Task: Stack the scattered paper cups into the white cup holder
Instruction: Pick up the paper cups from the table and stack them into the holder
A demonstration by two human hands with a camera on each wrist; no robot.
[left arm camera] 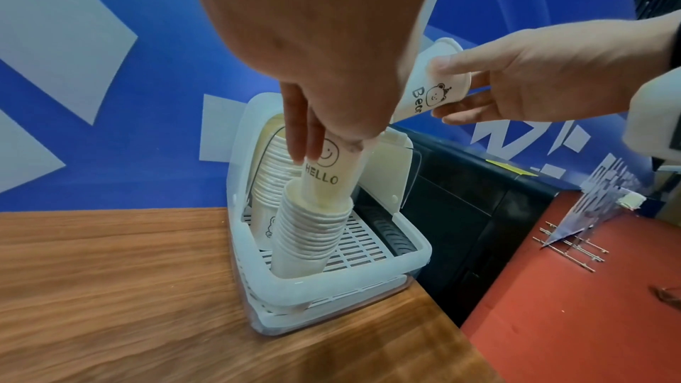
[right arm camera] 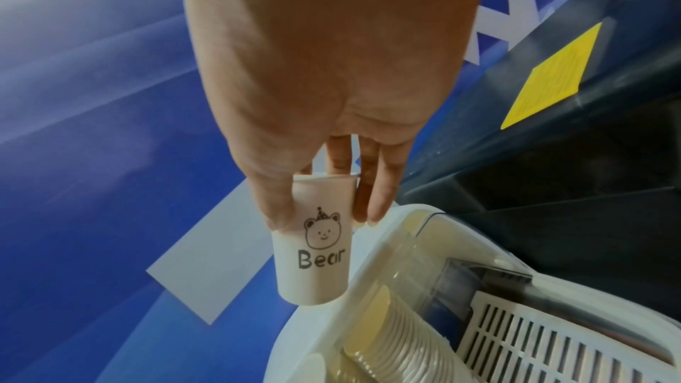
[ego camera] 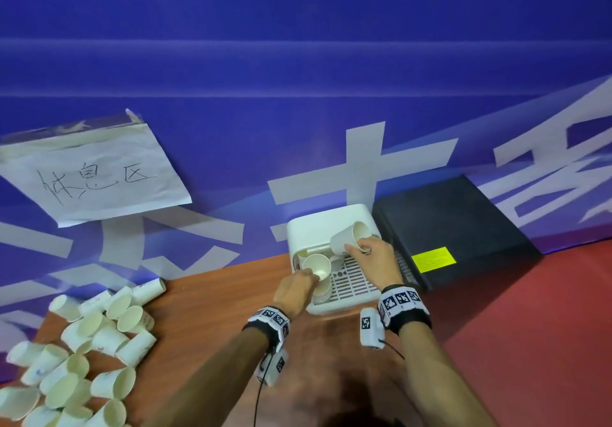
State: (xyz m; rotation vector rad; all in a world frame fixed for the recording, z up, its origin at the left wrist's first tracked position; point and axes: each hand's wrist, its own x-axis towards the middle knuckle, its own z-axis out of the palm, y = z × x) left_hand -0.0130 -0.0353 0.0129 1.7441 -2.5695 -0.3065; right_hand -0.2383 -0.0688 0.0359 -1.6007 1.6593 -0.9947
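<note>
The white cup holder (ego camera: 344, 304) stands at the table's far right corner with two nested cup stacks inside. My left hand (ego camera: 313, 274) grips a "HELLO" paper cup (left arm camera: 328, 176) upright, its base sunk into the mouth of the front stack (left arm camera: 309, 232). The back stack (left arm camera: 272, 174) leans under the holder's hood. My right hand (ego camera: 356, 246) pinches a "Bear" cup (right arm camera: 317, 258) near its rim, tilted in the air above the holder's back right (right arm camera: 405, 214). Several loose cups (ego camera: 82, 343) lie heaped at the table's left.
A black box (ego camera: 457, 227) with a yellow label sits right against the holder. The blue banner wall (ego camera: 298, 95) rises just behind, with a handwritten paper sign (ego camera: 96, 171) taped on it. A red surface (ego camera: 530, 327) lies below the wooden table's (ego camera: 215, 310) right edge.
</note>
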